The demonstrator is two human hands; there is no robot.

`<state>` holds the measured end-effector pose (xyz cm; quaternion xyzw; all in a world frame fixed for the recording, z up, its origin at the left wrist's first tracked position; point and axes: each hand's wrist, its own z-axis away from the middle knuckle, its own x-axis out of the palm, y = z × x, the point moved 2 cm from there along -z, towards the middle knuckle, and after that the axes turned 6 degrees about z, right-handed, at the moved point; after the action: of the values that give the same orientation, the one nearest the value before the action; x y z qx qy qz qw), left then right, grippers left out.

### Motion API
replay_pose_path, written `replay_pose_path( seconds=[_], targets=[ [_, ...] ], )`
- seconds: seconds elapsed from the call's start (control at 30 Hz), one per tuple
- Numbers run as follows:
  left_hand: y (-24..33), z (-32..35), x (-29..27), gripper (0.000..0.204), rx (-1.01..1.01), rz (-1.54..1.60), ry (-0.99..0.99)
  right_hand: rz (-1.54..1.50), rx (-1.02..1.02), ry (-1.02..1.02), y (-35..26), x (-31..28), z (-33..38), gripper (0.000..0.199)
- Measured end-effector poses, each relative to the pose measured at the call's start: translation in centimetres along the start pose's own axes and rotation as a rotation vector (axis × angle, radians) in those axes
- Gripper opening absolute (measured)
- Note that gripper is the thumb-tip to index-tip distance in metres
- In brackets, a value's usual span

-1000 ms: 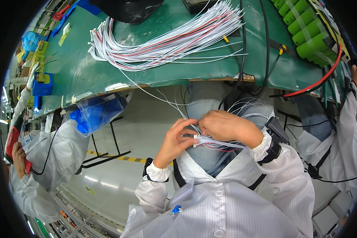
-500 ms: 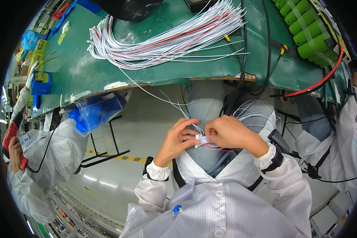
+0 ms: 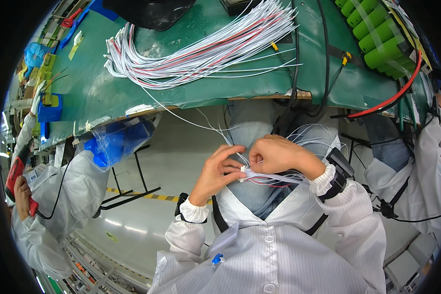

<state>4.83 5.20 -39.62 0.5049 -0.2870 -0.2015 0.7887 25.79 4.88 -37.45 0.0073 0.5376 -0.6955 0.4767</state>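
Over my lap, my left hand [image 3: 221, 169] pinches a small white connector [image 3: 242, 173] between thumb and fingers. Thin wires, mostly white with a red one among them, run from the connector to the right as a loose bundle [image 3: 284, 179]. My right hand [image 3: 278, 156] is closed just right of the connector, above the bundle, with thumb and forefinger pressed together. What lies in that pinch is too small to make out, perhaps a wire end. Several white wires [image 3: 206, 125] also pass up between my hands toward the table edge.
A large bundle of white, red and black wires [image 3: 196, 54] lies on the green table [image 3: 88, 93]. Green cylindrical cells [image 3: 377, 41] and a red cable [image 3: 397, 101] are at the right. On the left, a co-worker holds a red and black power tool [image 3: 15, 179] near a blue bin [image 3: 50, 108].
My right hand has lifted slightly up and left, off the wire bundle, exposing more of it. My left hand keeps its hold on the connector.
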Motion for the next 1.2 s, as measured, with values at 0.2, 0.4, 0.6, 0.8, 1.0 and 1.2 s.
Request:
replay_pose_path(
  seconds=[0.2, 0.4, 0.6, 0.8, 1.0, 1.2],
  targets=[
    [0.5, 0.0, 0.1, 0.063, -0.012, -0.025, 0.024, 0.197, -0.079, 0.06, -1.2, -0.6, -0.5, 0.016],
    [0.9, -0.2, 0.4, 0.061, -0.013, -0.076, 0.03, 0.208, -0.009, -0.049, -1.0, -0.5, 0.1, 0.014],
    [0.2, -0.2, 0.3, 0.06, -0.006, -0.045, 0.059, 0.099, -0.026, 0.195, -0.2, 0.7, 2.8, 0.012],
    [0.1, -0.2, 0.5, 0.055, 0.022, -0.126, 0.086, -0.03, 0.064, 0.287, 0.0, 3.6, 4.3, 0.011],
    [1.6, -0.3, 1.5, 0.054, 0.061, -0.392, 0.142, -0.067, 0.103, 0.351, -0.2, 4.9, 4.7, 0.012],
    [0.8, -0.7, 0.2, 0.049, 0.21, -0.633, 0.108, -0.061, 0.092, 0.457, 0.5, 5.2, 4.3, 0.011]
  ],
)
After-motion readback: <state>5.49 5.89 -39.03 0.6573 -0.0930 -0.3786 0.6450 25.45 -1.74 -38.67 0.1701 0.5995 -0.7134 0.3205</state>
